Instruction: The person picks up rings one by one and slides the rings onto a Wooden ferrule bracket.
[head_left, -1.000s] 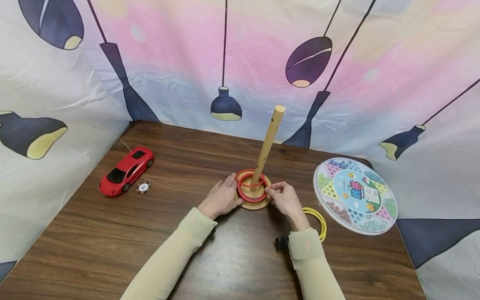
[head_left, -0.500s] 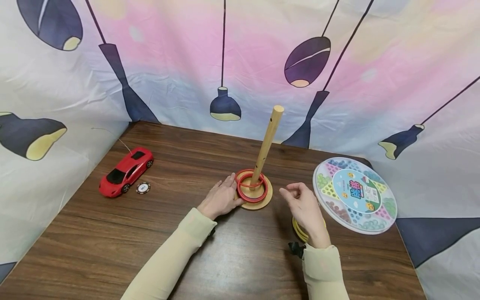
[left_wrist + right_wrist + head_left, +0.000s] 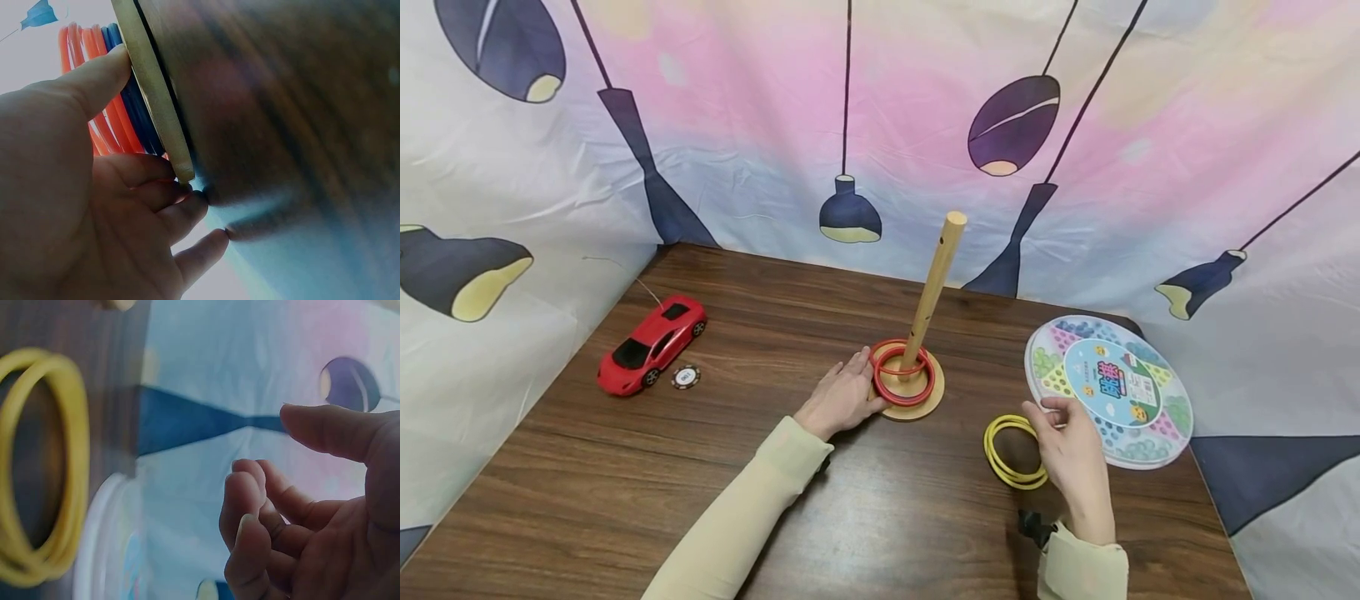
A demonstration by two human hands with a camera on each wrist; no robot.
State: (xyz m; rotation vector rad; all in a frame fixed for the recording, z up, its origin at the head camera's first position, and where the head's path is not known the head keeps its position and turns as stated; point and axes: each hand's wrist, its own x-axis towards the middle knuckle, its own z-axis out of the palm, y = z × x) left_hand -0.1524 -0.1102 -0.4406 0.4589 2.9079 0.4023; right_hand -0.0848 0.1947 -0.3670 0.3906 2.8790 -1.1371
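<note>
My left hand (image 3: pixel 844 396) holds the left edge of a round wooden base (image 3: pixel 928 409). From that base rises a tall wooden peg (image 3: pixel 936 283). Red rings (image 3: pixel 907 401) are stacked around the peg's foot, and dark blue rings (image 3: pixel 139 119) show beneath them in the left wrist view. There, the thumb is by the blue rings and curled fingers meet the base's rim. My right hand (image 3: pixel 1071 446) is raised, nothing between its thumb and loosely bent fingers. Left of it, yellow rings (image 3: pixel 1017 482) lie in a loose pile on the table.
At the right lies a round Chinese checkers box (image 3: pixel 1078 331). A red toy car (image 3: pixel 655 342) with a thin antenna stands at the left, a poker chip (image 3: pixel 686 377) beside it. A printed cloth (image 3: pixel 737 100) hangs behind the wooden table (image 3: pixel 760 308).
My right hand has come away from the red rings and moved right and nearer, past the yellow rings. The left hand and the rings have stayed put.
</note>
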